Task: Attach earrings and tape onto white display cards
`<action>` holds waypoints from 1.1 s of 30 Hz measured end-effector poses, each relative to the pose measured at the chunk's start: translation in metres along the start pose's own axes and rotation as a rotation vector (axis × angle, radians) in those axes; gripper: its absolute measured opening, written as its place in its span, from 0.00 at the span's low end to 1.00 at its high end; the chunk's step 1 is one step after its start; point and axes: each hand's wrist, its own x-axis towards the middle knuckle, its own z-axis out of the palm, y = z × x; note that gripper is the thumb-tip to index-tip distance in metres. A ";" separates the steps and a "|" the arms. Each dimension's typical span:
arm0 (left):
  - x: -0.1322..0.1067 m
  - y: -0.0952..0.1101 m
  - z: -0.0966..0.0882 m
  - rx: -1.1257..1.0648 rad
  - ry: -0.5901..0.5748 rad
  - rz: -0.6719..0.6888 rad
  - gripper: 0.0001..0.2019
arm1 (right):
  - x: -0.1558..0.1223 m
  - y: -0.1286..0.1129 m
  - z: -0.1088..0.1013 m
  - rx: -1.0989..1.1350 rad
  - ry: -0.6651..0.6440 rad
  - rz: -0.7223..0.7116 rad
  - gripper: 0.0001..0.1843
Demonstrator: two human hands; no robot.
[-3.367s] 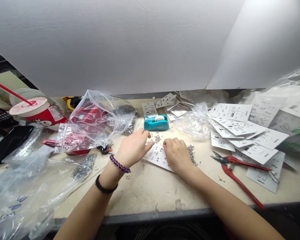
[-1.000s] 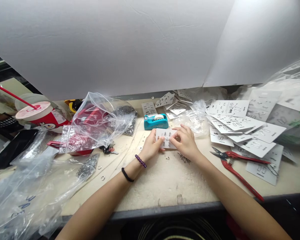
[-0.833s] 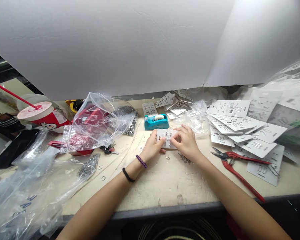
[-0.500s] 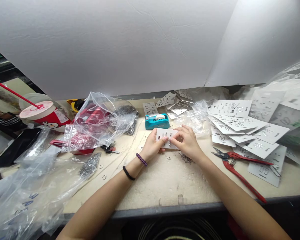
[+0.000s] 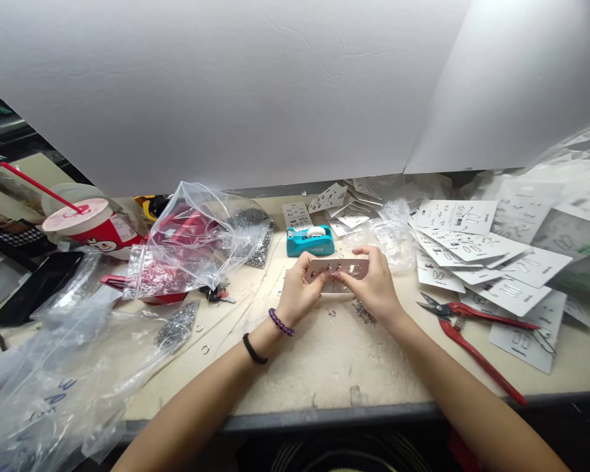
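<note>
A small earring card (image 5: 341,267) with little metal pieces on it is held tilted between both hands, above the middle of the table. My left hand (image 5: 302,286) grips its left side, thumb on the face. My right hand (image 5: 373,285) is closed on the right side, with its thumb near the card's middle, close to the left thumb. Just beyond stands a teal tape dispenser (image 5: 309,242). A small pile of metal pieces (image 5: 364,311) lies beside my right hand, partly hidden by it.
Red-handled pruning shears (image 5: 482,357) and a spread stack of filled cards (image 5: 511,288) lie at the right. More cards (image 5: 349,208) lie at the back. To the left are clear plastic bags (image 5: 103,354), a red cup (image 5: 98,229) with a straw and a black phone (image 5: 37,288).
The card has tipped so its face is more foreshortened. My right hand has moved from its front to its right edge, with the thumb still on the face.
</note>
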 end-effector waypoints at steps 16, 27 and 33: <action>-0.003 0.005 -0.004 0.163 -0.033 0.104 0.07 | 0.000 -0.004 -0.001 0.004 -0.113 0.036 0.18; 0.011 0.013 -0.014 -0.368 0.007 -0.120 0.14 | 0.003 -0.009 -0.011 0.697 -0.179 0.400 0.26; 0.013 0.010 -0.017 -0.393 0.023 -0.121 0.13 | 0.003 -0.010 -0.009 0.879 -0.246 0.490 0.18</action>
